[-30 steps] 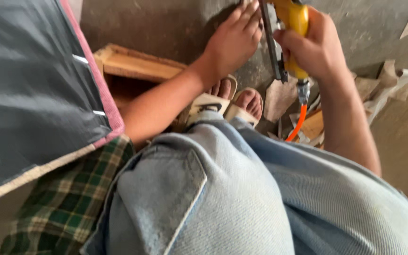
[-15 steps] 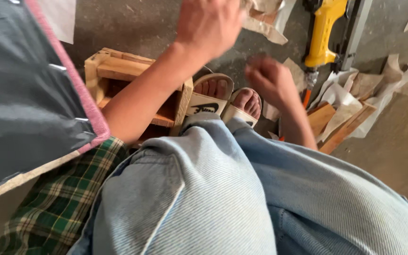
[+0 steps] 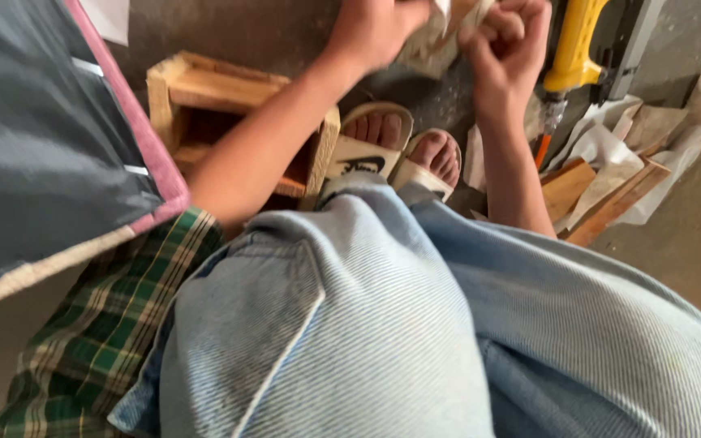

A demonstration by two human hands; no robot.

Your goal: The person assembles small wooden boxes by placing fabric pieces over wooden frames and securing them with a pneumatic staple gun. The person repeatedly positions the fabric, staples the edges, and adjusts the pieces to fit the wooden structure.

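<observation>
Both hands work over a grey concrete floor (image 3: 269,32) strewn with paper scraps (image 3: 610,146) and wood offcuts (image 3: 565,188). The left hand (image 3: 375,28) and the right hand (image 3: 509,40) have fingers curled shut on a crumpled paper piece (image 3: 440,24) between them. A yellow nail gun (image 3: 578,49) lies just beside the right hand; a small wooden crate (image 3: 204,89) sits under the left forearm.

Soft daylight falls evenly, with no glare and only weak shadows under my feet. My hands (image 3: 448,36) blur with motion at the top edge; my jeans (image 3: 415,324) look sharp.
</observation>
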